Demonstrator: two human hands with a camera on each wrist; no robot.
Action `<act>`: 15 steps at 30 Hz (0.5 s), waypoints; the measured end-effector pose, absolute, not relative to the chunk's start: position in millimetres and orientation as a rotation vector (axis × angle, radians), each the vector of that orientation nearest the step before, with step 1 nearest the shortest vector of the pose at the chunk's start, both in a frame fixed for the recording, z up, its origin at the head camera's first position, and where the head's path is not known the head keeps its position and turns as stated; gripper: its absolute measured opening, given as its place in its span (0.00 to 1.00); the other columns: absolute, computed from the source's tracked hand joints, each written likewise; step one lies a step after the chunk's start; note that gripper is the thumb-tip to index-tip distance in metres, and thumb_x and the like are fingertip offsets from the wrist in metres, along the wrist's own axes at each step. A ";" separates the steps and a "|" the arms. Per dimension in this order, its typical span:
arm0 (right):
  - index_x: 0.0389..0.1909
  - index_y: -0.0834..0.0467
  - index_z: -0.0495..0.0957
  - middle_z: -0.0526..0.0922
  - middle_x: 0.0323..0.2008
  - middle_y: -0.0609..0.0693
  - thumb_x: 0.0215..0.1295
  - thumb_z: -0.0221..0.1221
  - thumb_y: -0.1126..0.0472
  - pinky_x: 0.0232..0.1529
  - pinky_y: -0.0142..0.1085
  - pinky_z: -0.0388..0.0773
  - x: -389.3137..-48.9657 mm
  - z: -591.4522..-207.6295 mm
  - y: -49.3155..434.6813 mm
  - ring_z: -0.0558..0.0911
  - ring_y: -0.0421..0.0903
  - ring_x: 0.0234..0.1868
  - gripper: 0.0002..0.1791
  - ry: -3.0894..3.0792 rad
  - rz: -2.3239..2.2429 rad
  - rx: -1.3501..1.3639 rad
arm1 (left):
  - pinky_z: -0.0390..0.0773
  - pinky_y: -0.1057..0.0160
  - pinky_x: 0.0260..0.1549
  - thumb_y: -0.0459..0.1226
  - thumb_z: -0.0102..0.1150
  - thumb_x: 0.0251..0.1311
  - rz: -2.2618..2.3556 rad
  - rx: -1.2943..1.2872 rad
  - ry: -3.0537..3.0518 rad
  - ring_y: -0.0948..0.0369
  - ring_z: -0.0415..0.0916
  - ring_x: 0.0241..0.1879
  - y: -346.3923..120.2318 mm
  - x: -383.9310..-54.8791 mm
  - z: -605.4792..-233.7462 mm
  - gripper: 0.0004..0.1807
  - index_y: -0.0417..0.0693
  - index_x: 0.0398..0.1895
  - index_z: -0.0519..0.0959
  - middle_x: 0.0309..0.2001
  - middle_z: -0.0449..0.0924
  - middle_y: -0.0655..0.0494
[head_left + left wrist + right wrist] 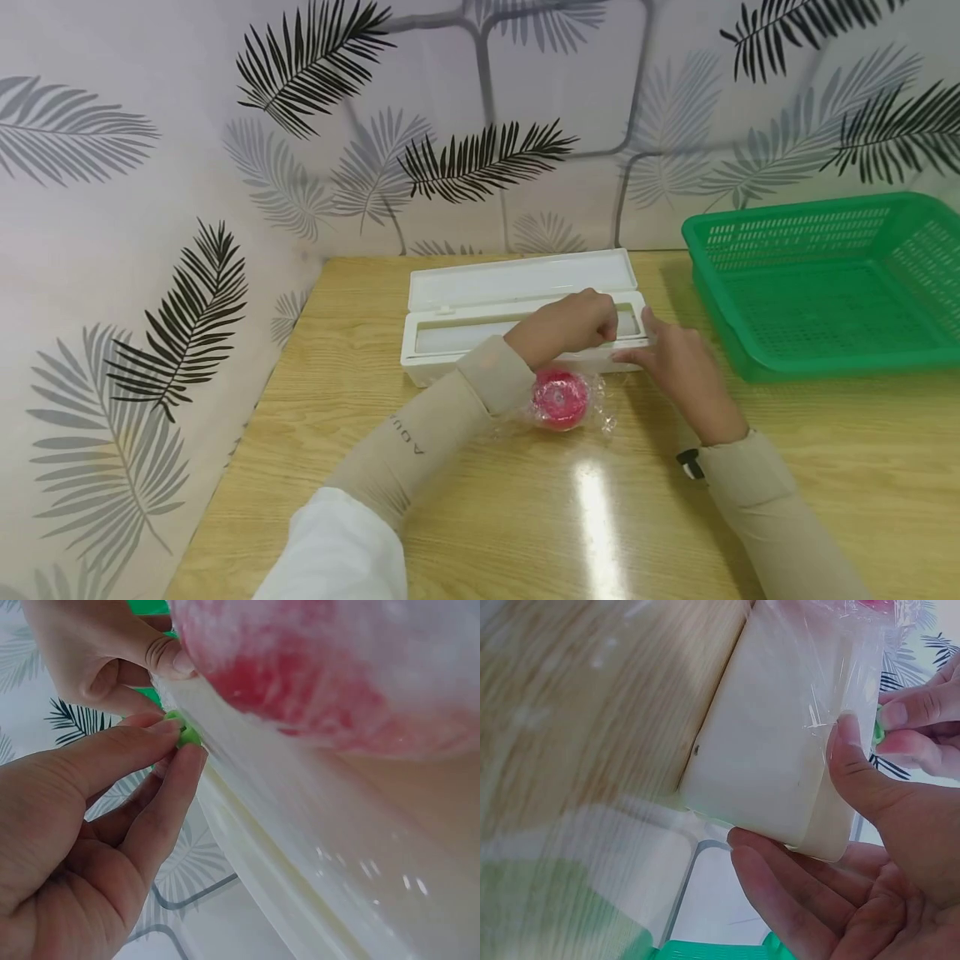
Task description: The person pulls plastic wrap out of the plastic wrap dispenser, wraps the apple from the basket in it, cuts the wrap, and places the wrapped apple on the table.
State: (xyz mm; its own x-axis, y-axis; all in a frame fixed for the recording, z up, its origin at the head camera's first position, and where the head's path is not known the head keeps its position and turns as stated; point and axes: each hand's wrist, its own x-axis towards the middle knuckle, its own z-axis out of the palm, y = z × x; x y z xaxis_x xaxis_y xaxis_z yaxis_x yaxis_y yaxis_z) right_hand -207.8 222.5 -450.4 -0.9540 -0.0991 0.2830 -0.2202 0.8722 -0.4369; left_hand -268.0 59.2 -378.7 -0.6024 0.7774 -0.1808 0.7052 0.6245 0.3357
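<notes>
A white cling film dispenser [441,358] lies on the table with its lid [517,279] raised behind it and a pale roll [457,338] inside. My left hand [562,327] pinches a small green slide cutter [189,736] between thumb and fingertips, close to the dispenser's right end. With my right hand [682,367] I grip that end, the thumb at the front edge over the film and the fingers around the end. Just in front, a red round object [559,400] is covered by clear film [810,667], which reaches up to the dispenser. Its kind cannot be told.
A green plastic basket [753,354] with slotted sides stands to the right of the dispenser. Behind the wooden table [480,517] rises a leaf-patterned covering [540,92], which also runs along the left side.
</notes>
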 end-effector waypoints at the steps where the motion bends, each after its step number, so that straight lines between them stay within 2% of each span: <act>1: 0.59 0.73 0.66 0.61 0.11 0.51 0.45 0.69 0.47 0.13 0.35 0.54 -207.9 -450.4 222.3 0.58 0.45 0.14 0.45 -2.790 0.691 0.246 | 0.61 0.72 0.23 0.22 0.51 0.53 0.334 1.197 2.539 0.66 0.58 0.25 57.8 -267.9 -378.8 0.11 0.44 0.22 0.77 0.21 0.66 0.61; 5: 0.59 0.72 0.66 0.62 0.11 0.51 0.45 0.69 0.47 0.13 0.35 0.54 -207.6 -451.2 222.6 0.58 0.45 0.14 0.46 -2.798 0.700 0.237 | 0.65 0.72 0.28 0.24 0.53 0.56 0.334 1.209 2.535 0.65 0.62 0.29 53.1 -268.0 -380.7 0.09 0.44 0.29 0.80 0.27 0.70 0.60; 8: 0.59 0.72 0.66 0.63 0.11 0.52 0.45 0.69 0.46 0.13 0.35 0.55 -207.5 -452.2 223.6 0.58 0.45 0.15 0.46 -2.799 0.704 0.222 | 0.64 0.72 0.28 0.24 0.52 0.56 0.339 1.232 2.521 0.65 0.61 0.29 50.8 -268.3 -381.7 0.08 0.44 0.26 0.78 0.25 0.67 0.60; 15: 0.60 0.71 0.65 0.65 0.13 0.53 0.44 0.69 0.46 0.14 0.35 0.56 -208.8 -452.8 224.5 0.60 0.46 0.15 0.47 -2.803 0.717 0.207 | 0.57 0.72 0.21 0.22 0.52 0.54 0.379 1.238 2.525 0.65 0.55 0.22 46.0 -268.9 -383.3 0.15 0.46 0.15 0.69 0.17 0.57 0.59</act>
